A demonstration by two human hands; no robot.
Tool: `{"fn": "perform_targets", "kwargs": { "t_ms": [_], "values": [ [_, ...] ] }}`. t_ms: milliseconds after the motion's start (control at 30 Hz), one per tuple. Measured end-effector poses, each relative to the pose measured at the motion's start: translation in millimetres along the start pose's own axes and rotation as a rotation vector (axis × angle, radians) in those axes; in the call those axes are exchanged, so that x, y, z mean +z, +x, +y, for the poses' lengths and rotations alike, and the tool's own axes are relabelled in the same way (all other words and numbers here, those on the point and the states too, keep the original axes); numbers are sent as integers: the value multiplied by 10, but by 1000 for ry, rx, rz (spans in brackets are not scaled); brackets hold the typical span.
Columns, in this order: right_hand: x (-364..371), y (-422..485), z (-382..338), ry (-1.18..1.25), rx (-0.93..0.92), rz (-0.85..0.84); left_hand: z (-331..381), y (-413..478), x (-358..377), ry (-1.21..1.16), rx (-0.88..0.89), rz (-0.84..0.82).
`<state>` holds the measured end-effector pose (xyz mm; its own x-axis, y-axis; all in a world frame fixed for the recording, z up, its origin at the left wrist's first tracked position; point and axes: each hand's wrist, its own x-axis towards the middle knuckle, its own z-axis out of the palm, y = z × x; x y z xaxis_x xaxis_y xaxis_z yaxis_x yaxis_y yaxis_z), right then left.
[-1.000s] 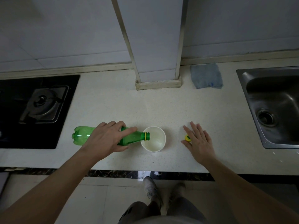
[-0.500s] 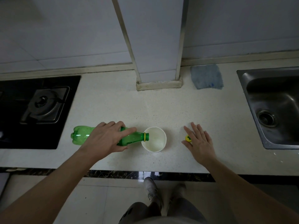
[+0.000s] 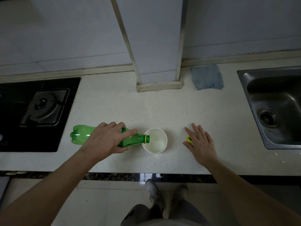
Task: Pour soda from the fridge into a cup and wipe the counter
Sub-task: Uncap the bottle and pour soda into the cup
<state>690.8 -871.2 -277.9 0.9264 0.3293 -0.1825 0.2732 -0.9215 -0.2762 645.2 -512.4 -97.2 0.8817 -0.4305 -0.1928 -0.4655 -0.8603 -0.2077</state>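
The left hand [image 3: 105, 142] is wrapped around a green bottle [image 3: 81, 137], held on its side with the uncapped mouth over the rim of a white cup [image 3: 155, 141]. The cup stands on the counter [image 3: 114, 103], centre front, with pale liquid inside. The right hand [image 3: 201, 144] lies flat and spread on the counter, holding nothing, just beside a yellow cap [image 3: 189, 139]. A blue cloth [image 3: 206, 77] lies by the wall, near the sink [image 3: 276, 103].

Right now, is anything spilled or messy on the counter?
No spill shows. The left hand tips the green bottle into the white cup. Its yellow cap lies loose by the right hand.
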Motion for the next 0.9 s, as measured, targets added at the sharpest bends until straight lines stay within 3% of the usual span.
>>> {"fn": "perform_targets", "kwargs": {
  "t_ms": [900],
  "values": [
    [-42, -22, -30, 31, 3, 9, 131, 104, -293, 197, 45, -97]
  ]
}}
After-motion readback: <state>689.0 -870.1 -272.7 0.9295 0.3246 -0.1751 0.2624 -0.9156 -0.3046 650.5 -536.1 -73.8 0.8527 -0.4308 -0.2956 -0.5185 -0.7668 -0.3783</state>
